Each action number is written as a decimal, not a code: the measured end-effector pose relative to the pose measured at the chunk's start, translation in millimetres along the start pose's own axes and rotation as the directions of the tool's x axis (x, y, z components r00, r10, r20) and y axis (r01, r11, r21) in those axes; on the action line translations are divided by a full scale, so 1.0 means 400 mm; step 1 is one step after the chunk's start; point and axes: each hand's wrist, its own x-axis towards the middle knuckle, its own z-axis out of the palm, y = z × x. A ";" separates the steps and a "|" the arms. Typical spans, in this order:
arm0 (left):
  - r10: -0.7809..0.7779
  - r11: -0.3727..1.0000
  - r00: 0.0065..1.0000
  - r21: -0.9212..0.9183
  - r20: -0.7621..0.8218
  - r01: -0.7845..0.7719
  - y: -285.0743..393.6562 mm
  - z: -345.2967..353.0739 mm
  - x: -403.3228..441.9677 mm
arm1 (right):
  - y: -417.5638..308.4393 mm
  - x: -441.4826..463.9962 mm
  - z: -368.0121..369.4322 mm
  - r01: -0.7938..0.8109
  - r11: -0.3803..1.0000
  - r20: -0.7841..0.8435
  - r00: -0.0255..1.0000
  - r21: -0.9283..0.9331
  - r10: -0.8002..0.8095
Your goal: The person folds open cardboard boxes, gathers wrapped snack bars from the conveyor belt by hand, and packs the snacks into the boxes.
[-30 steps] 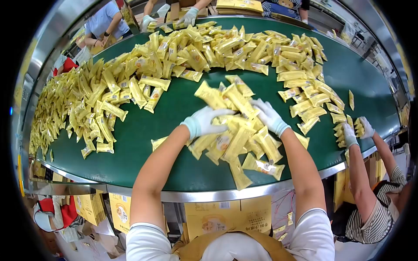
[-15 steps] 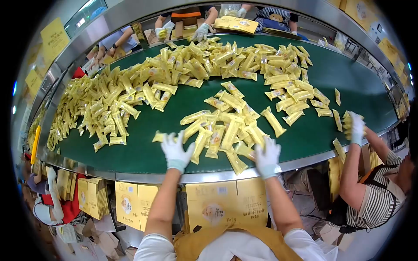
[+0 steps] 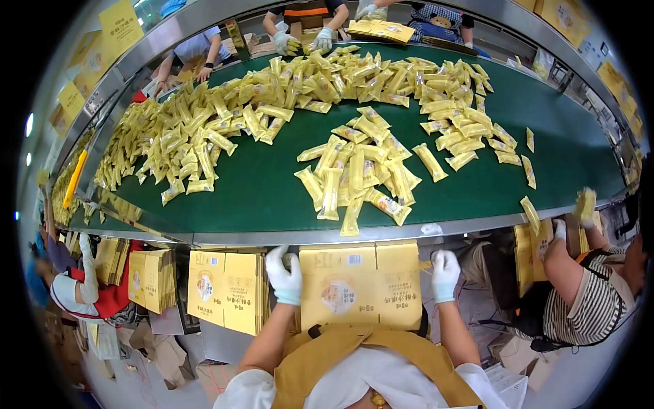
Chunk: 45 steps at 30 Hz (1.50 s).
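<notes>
My left hand (image 3: 284, 275), in a white glove, is beside the left edge of a flat yellow printed carton (image 3: 398, 286) in front of my body. Its fingers are loosely bent and somewhat apart, with nothing seen in them. My right hand (image 3: 445, 275), also gloved, is off the carton's right edge with its fingers curled in and no object visible in it. Beyond both hands, a small heap of yellow-wrapped snack packets (image 3: 357, 167) lies on the green conveyor belt (image 3: 266, 198).
A large pile of packets (image 3: 204, 129) covers the belt's far and left side. A metal rail (image 3: 272, 236) edges the belt. Stacked cartons (image 3: 228, 286) stand at left. A co-worker in a striped shirt (image 3: 579, 300) is at right; others work across the belt.
Both my hands have drawn back from the packet heap, down past the belt's edge to either side of the carton. The heap is gathered closer. The right co-worker's hand has left the belt with packets.
</notes>
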 end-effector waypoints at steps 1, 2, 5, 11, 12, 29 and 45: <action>-0.126 0.992 0.990 0.005 0.057 0.126 -0.028 0.015 -0.052 | -0.023 -0.037 0.003 0.012 0.998 -0.011 1.000 -0.064 -0.013; -0.203 0.979 0.971 0.056 0.125 0.198 -0.095 0.062 -0.102 | -0.014 -0.059 0.018 -0.059 0.979 0.069 0.995 -0.195 0.074; -0.433 0.881 0.790 0.020 0.435 0.472 -0.130 0.124 -0.138 | -0.017 -0.076 0.081 -0.397 0.916 0.346 0.852 -0.062 0.393; -0.322 0.946 0.888 0.084 0.328 0.312 -0.064 0.114 -0.118 | -0.057 -0.074 0.093 -0.492 0.871 0.413 0.793 0.003 0.447; -0.161 0.985 0.951 0.109 0.263 0.136 -0.006 0.095 -0.105 | -0.041 -0.095 0.111 -0.161 0.979 0.244 0.951 -0.123 0.187; 0.102 0.992 0.986 -0.093 0.134 -0.090 -0.001 0.132 0.186 | -0.284 0.024 0.326 0.301 0.941 0.200 0.923 0.156 -0.328; 0.050 0.999 0.966 -0.029 0.254 -0.044 -0.081 0.201 0.317 | 0.388 -0.980 -0.730 -0.919 0.386 -0.735 0.207 0.079 0.645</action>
